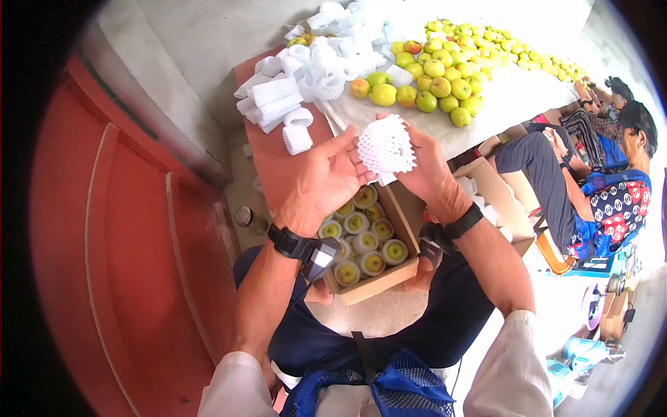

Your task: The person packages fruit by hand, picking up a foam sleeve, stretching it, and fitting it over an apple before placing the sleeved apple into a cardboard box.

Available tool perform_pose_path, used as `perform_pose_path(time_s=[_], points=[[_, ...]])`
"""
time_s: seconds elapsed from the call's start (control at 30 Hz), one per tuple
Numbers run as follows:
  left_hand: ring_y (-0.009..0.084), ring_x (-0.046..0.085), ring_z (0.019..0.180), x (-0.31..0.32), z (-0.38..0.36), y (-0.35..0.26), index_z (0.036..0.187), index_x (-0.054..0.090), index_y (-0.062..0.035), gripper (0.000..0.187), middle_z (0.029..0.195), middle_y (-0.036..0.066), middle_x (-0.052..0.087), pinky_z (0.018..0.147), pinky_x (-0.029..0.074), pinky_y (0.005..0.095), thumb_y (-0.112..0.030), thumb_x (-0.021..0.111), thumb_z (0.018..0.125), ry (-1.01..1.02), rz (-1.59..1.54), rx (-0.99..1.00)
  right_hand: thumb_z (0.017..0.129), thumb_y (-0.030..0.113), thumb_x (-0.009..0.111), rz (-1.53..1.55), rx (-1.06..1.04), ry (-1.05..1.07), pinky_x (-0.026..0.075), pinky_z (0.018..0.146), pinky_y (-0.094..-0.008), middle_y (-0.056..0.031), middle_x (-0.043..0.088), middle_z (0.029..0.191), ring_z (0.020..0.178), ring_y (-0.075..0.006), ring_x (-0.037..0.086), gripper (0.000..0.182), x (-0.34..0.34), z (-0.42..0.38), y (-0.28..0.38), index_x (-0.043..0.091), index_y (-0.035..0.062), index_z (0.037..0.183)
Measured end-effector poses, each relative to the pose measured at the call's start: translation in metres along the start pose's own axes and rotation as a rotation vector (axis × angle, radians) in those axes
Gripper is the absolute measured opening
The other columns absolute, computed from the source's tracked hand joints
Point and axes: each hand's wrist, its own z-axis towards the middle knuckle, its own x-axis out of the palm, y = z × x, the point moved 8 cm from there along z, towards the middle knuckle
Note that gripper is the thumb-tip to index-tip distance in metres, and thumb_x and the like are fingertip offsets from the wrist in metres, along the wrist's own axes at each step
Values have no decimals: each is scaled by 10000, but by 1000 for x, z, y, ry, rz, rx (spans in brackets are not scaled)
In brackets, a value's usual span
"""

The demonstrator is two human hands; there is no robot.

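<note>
Between my two hands, above the cardboard box, is a white foam net sleeve [386, 147]; whether a fruit is inside it cannot be made out. My right hand [427, 163] grips the sleeve from the right side. My left hand [325, 177] is palm up with its fingers spread, the fingertips at the sleeve's left edge. Below them the cardboard box [381, 288] holds several yellow-green apples [356, 222] in white foam sleeves. A pile of foam sleeves [278, 101] lies on the table beyond, to the left of many loose apples [441, 69].
The table [267, 149] has a reddish top partly under a pale cloth. An open cardboard box [511, 201] stands at the right. Seated people [618, 201] are at the far right. A red door [139, 243] fills the left side.
</note>
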Motion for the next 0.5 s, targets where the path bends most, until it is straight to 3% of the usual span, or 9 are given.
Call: perform_pose_path(time_s=[0.17,0.4,0.5], points=[[211,629,1137,0,4,22,1307,596,-86,325,1262,71,678,907,435,371,-246,588,1024,48,99,-124,1028,175,475,-65,5,192,553,858,-345,-107,661,1083,966,-204,675,365,-10,5,5,516,38,1364],[222,633,1164,1,1,27,1294,606,-60,330,1272,82,676,949,454,396,-239,610,1017,41,40,-126,1030,206,497,-117,28,221,547,742,-293,-74,664,958,859,-153,671,384,-4,1,11,513,38,1375],[242,623,1205,1,1,33,1288,610,-52,330,1278,91,676,1010,457,432,-233,626,1012,29,-10,-143,1037,234,503,-239,21,93,532,673,-279,-44,647,866,775,-131,654,392,5,-7,15,512,40,1377]])
